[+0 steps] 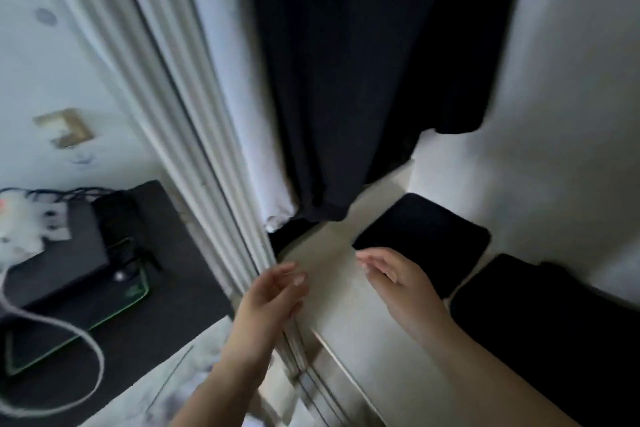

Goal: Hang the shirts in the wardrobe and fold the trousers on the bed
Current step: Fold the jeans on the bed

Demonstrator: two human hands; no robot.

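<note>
Inside the open wardrobe a dark shirt [325, 87] hangs down the middle, with a white garment [239, 114] hanging to its left and another dark garment [457, 55] to its right. Both my hands are low in front of the wardrobe and hold nothing. My left hand [273, 291] has relaxed fingers close to the wardrobe's white door edge [194, 135]. My right hand [394, 277] hovers open over the pale wardrobe shelf [332, 291], fingers pointing left. The view is blurred.
Folded dark clothes [422, 236] lie on the shelf, and another dark pile [554, 329] lies at the lower right. To the left stands a dark desk [166, 288] with a black box [59, 253], a white cable [69, 326] and a power strip [27, 222].
</note>
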